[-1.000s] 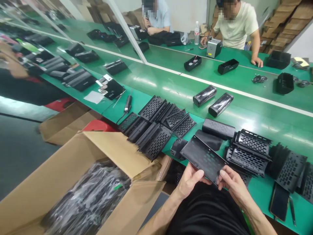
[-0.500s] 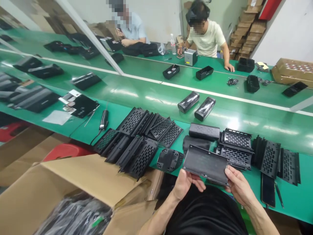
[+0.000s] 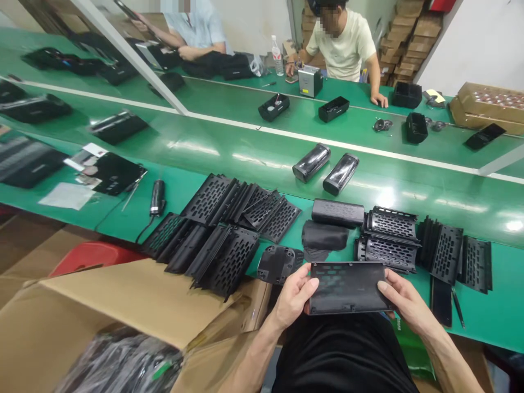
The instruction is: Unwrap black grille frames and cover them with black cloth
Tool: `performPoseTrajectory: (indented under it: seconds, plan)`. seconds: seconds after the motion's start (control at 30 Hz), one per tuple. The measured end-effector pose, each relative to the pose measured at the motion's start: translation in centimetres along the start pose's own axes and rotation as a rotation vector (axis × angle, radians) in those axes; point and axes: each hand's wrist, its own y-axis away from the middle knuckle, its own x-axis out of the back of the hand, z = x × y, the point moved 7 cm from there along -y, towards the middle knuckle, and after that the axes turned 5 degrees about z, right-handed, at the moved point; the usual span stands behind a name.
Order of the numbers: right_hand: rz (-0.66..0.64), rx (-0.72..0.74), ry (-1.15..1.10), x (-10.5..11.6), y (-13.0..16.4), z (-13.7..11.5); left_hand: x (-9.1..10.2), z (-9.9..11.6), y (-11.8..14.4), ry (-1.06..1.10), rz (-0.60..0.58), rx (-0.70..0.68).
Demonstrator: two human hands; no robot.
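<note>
You had the black slotted panel [image 3: 347, 289] held out in front of your lap, just off the bench edge. Half a second earlier it sloped down to the right and your left hand [image 3: 292, 295] was half open at its lower corner; now that hand had closed on the left end, thumb on top, while your right hand [image 3: 403, 300] gripped the right end. So the panel sat nearly level in view, steadied from both ends, its hollow face towards you; that looked like a secure hold for handling or checking it.

To your left, the open carton [image 3: 123, 295] held dark items in clear film, with a green strip [image 3: 161, 370] on top. Across the belt, one open black housing [image 3: 274, 107] contained a pale round part; the insides of the housing beside it [image 3: 333, 109] were too dark to read.
</note>
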Motion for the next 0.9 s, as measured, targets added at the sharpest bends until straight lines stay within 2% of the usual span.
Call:
performPoseTrajectory:
  seconds: [0.13, 0.23, 0.43, 0.9]
  plan:
    - [-0.023, 0.006, 0.05, -0.1, 0.4, -0.8, 0.1, -0.2, 0.6, -0.036, -0.013, 0.027]
    - [-0.039, 0.001, 0.063, 0.0, 0.6, -1.1, 0.2, -0.2, 0.7, 0.014, -0.032, 0.024]
    - [-0.04, -0.009, 0.059, 0.4, 0.6, -1.1, -0.7, 0.3, 0.6, 0.065, -0.112, 0.032]
    - [-0.008, -0.012, 0.034, 0.8, 0.0, -1.3, -1.1, 0.3, -0.2, 0.092, -0.113, 0.06]
